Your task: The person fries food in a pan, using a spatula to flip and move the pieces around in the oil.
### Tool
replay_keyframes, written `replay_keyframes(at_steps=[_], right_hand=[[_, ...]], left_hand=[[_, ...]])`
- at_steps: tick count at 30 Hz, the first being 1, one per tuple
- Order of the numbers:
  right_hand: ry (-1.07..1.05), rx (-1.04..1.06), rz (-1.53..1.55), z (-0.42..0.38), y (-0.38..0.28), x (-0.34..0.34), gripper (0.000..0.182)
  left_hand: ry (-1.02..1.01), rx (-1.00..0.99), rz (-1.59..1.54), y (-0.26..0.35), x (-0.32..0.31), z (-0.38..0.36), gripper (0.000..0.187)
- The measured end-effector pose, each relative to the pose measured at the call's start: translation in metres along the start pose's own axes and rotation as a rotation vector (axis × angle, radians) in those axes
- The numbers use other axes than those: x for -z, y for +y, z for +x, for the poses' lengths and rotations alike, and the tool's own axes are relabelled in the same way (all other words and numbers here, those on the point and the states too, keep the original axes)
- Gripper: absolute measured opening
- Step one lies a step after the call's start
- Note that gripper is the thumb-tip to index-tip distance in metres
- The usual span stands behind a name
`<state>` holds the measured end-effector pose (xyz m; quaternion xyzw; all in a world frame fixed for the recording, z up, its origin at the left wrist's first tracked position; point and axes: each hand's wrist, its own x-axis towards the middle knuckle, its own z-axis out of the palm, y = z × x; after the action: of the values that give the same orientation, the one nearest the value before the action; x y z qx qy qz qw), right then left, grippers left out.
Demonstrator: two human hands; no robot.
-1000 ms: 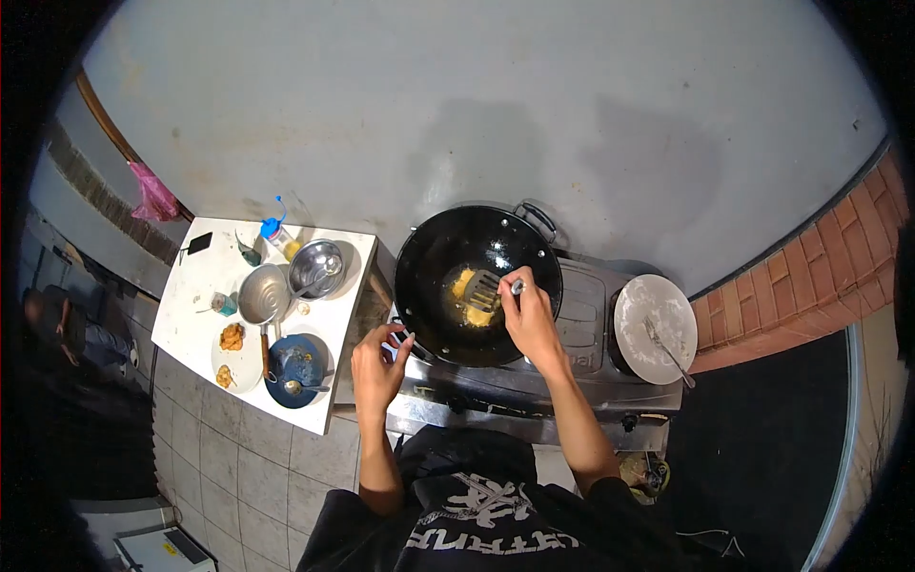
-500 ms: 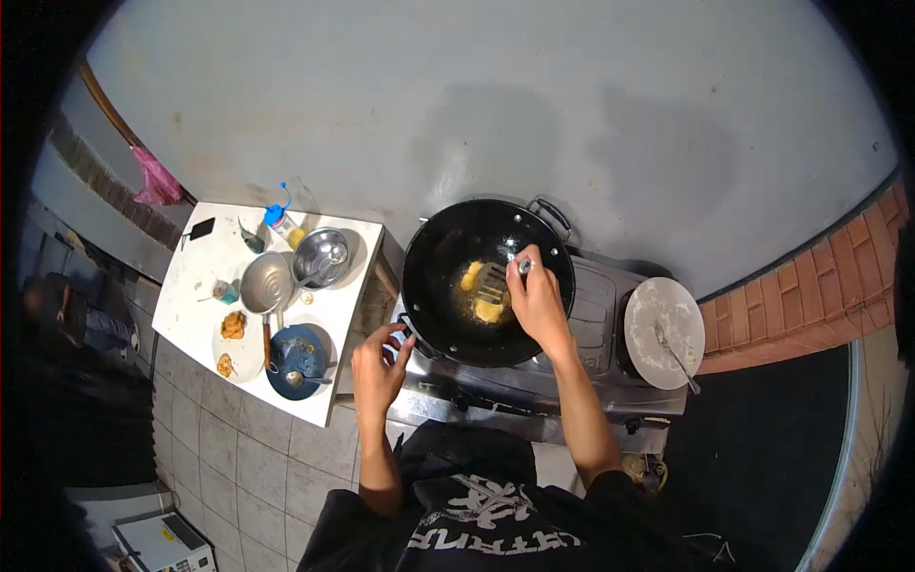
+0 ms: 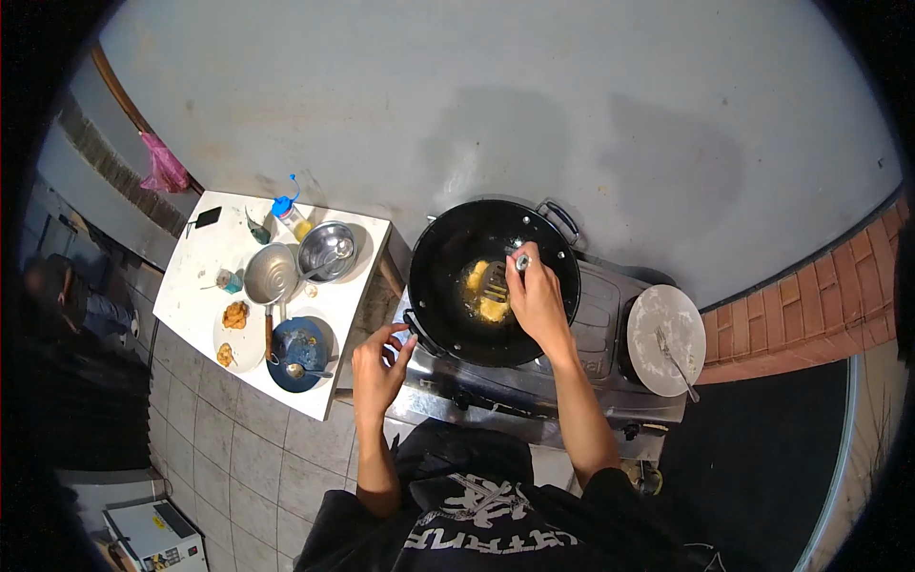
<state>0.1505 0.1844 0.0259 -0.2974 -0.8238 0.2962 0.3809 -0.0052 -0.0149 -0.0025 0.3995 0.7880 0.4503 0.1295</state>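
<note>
Slotted spatula (image 3: 494, 284) inside black wok (image 3: 438, 276)

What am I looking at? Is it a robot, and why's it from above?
No robot: it's a person working with two bare hands. A camera on their head looks forward and down, so you see what's below. The right hand holds a slotted spatula at yellow food in a black wok. The left hand is at the wok's handle; whether it grips is hard to tell. The wok sits on a stove. On the white table to the left are a blue dish, a metal bowl and a plate with browned food.
</note>
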Motion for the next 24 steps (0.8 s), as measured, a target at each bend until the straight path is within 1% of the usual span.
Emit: replay_keyframes(at_steps=[2, 3, 7, 11, 13, 17, 24], right_hand=[[0.014, -0.057, 0.05, -0.005, -0.004, 0.005, 0.009], [-0.007, -0.104, 0.056, -0.006, -0.005, 0.009, 0.01], [0.061, -0.059, 0.062, -0.007, 0.001, 0.016, 0.012], [0.051, -0.053, 0.076, -0.008, 0.01, 0.012, 0.01], [0.001, -0.104, 0.084, -0.009, 0.012, 0.008, 0.01], [0.029, -0.073, 0.119, -0.008, 0.017, 0.002, 0.011], [0.035, -0.078, 0.048, 0.002, 0.009, -0.002, 0.011]], left_hand=[[-0.002, 0.003, 0.005, 0.0, 0.001, -0.002, 0.022], [-0.001, 0.006, 0.006, 0.0, 0.002, -0.003, 0.022], [-0.009, 0.017, 0.009, -0.002, 0.002, -0.005, 0.023], [0.008, 0.002, 0.006, -0.002, 0.002, -0.006, 0.022], [0.012, 0.008, -0.006, -0.002, 0.0, -0.007, 0.021], [0.025, -0.005, 0.011, 0.0, -0.001, -0.007, 0.02], [0.018, 0.034, 0.0, -0.002, -0.004, -0.007, 0.019]])
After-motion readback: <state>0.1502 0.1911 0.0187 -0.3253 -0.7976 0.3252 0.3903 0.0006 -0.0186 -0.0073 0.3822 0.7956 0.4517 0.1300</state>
